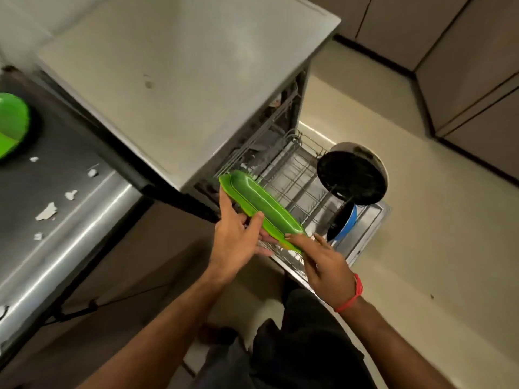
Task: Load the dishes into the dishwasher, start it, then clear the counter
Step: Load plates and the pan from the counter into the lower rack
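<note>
A person stands over an open dishwasher (196, 88) w/ its lower rack (295, 181) pulled out, holding a green plate (261, 204) edge-on above the rack's near-left side. The left hand (236, 242) grips the plate's near rim, thumb curled over the top & fingers underneath; the right hand (325, 265) pinches the lower end of the rim w/ its fingertips. The plate appears to be two stacked together, though that's hard to confirm; it's glossy plastic-looking, bright green w/ a yellowish edge, shallow w/ a raised lip.

Loading looks partly done: a dark pan (352, 174) & a blue-walled pot (344, 223) already sit on edge at the rack's far-right side, while most tines are bare. Left to do, by the look of it: slot this plate in, fetch the green dish (11, 122) on the steel counter (70, 220) at far left, close & start the machine, then clear the white scraps (46, 211) scattered on the counter.
</note>
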The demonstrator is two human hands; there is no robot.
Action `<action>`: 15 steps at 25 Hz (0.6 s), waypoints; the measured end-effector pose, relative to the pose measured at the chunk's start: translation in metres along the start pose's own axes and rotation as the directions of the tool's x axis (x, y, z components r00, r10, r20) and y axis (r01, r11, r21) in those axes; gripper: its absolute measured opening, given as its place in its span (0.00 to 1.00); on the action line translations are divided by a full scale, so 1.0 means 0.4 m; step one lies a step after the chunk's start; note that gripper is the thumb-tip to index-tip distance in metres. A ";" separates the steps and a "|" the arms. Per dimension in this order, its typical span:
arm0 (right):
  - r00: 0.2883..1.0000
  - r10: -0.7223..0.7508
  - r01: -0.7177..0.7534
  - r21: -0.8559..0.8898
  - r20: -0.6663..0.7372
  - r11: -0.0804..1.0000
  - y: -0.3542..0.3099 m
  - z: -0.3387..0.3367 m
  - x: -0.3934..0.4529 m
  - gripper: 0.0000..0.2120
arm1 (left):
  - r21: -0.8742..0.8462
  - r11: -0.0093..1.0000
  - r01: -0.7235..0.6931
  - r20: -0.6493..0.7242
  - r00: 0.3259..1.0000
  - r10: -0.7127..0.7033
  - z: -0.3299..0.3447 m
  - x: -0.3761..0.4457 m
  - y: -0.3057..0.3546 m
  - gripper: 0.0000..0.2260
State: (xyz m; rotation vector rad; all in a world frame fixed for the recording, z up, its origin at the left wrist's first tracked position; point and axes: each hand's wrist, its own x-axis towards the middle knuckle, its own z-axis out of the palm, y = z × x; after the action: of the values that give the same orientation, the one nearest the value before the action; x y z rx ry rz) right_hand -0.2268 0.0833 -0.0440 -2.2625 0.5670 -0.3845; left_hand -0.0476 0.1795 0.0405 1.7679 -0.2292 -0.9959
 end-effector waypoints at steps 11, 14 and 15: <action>0.890 0.369 -0.392 0.033 0.267 0.920 0.581 0.358 0.314 0.25 | 0.026 0.947 0.319 -0.185 0.933 -0.309 0.166 0.714 -0.399 0.29; 0.837 0.437 -0.490 0.094 0.328 0.867 0.696 0.462 0.371 0.20 | 0.049 0.919 0.392 -0.271 0.891 -0.365 0.186 0.885 -0.523 0.33; 0.831 0.421 -0.476 0.072 0.364 0.876 0.729 0.496 0.381 0.20 | 0.046 0.904 0.425 -0.286 0.873 -0.396 0.188 0.927 -0.559 0.34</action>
State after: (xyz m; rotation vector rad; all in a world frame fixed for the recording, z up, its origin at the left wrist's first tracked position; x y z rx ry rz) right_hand -0.0914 -0.0531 -0.3767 -1.8994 0.8281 0.1913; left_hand 0.0688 0.0113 -0.3485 2.0794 0.2874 -1.0347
